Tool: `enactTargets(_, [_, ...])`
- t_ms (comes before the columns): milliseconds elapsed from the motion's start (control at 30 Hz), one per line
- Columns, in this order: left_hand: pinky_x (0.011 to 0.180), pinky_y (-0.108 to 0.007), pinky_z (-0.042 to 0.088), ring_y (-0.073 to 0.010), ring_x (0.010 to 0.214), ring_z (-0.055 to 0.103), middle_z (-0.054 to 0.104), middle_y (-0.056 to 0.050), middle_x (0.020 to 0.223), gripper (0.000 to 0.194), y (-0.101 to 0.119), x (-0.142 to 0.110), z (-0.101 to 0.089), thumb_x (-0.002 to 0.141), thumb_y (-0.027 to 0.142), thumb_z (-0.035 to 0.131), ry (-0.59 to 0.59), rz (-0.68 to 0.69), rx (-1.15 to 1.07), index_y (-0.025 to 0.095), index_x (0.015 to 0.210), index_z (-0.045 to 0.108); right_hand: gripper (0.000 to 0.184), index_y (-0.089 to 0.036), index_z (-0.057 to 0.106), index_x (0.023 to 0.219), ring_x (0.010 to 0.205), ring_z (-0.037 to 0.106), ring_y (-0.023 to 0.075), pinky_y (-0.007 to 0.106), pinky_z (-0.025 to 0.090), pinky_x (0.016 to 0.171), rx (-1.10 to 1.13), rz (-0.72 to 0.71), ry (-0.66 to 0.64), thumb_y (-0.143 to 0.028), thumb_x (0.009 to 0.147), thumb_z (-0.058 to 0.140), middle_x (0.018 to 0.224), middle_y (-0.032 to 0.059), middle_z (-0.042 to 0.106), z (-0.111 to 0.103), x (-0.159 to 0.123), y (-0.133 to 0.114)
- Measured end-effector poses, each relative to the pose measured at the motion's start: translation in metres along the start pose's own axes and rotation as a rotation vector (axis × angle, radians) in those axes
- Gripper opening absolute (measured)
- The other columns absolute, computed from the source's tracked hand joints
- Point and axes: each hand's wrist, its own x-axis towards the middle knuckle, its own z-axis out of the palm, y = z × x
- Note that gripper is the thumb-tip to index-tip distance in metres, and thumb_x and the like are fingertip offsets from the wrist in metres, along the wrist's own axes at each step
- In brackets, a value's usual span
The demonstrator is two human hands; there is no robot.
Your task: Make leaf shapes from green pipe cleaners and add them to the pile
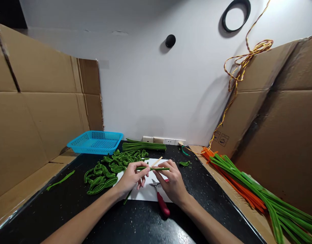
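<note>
Head view shows the left hand (132, 175) and the right hand (173, 179) both pinching one green stem (163, 168); its long axis runs left to right, above the white paper (143, 194), neither hand clearly nearer.

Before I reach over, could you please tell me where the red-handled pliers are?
In the head view, just right of centre, the pliers lie partly on the white sheet, near the right hand.
</note>
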Motion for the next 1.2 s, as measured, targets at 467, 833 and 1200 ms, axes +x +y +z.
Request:
enactTargets(467, [0.033, -0.017, 0.039, -0.0087, 0.043, 0.058, 0.064, -0.002, 0.074, 0.043, 0.0012, -0.0012, -0.0027, 0.081, 0.053, 0.079, -0.021, -0.034, 0.004, 0.012, 0.089, 0.071, 0.02, -0.023, 0.077, 0.11, 0.083, 0.061, 0.0212, 0.035, 0.052, 0.075, 0.049, -0.058, -0.033, -0.017, 0.101, 0.06, 0.087, 0.0055, 0.074, -0.0008, -0.0006, 0.0024])
enactTargets(833, [0.034, -0.017, 0.042, -0.0103, 0.047, 0.062, 0.065, -0.004, 0.081, 0.046, 0.0001, 0.0, -0.0034, 0.079, 0.055, 0.08, -0.064, -0.035, -0.003, 0.01, 0.087, 0.074, 0.012, -0.023, 0.076, 0.103, 0.082, 0.065, 0.0202, 0.035, 0.051, 0.075, 0.065, -0.069, 0.066, -0.02, 0.099, 0.066, 0.089, 0.0045, 0.075, -0.0027, 0.0008, 0.0024])
enactTargets(1200, [0.035, -0.016, 0.037, -0.0092, 0.043, 0.059, 0.065, -0.003, 0.071, 0.047, 0.0025, -0.0014, -0.0037, 0.078, 0.055, 0.081, -0.001, -0.03, 0.037, 0.009, 0.085, 0.073, 0.014, -0.02, 0.077, 0.088, 0.076, 0.059, 0.0193, 0.031, 0.047, 0.07, 0.256, 0.145, -0.042, -0.026, 0.097, 0.067, 0.081, 0.0045, 0.072, 0.0012, 0.0019, -0.0005])
